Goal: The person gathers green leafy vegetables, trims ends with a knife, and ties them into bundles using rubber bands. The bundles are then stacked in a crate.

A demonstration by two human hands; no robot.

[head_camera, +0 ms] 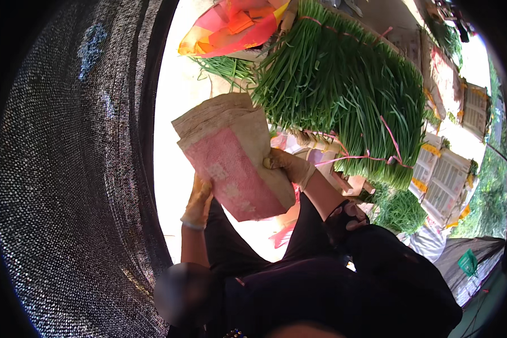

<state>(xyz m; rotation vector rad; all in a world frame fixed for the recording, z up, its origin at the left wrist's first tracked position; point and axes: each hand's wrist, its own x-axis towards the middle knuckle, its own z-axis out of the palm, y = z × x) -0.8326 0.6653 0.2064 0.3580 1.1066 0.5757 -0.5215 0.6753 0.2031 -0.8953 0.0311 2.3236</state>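
Both my hands wear thin pale gloves and hold a folded woven sack [236,169] above my lap. The sack is beige with a faded pink printed panel, and its layers fan out at the far end. My left hand [197,202] grips the sack's near left edge, its fingers partly hidden underneath. On the opposite edge my right hand [290,167] has its thumb on top and the other fingers out of sight below. Just beyond my right hand lies a large stack of long green garlic chives [342,80], bound with pink ties.
A black mesh net [76,169] hangs close along my left. A red and yellow bag [236,27] lies beyond the sack, beside loose chives [226,67]. White crates with yellow tape [443,181] stand to the right, near another heap of greens [401,211].
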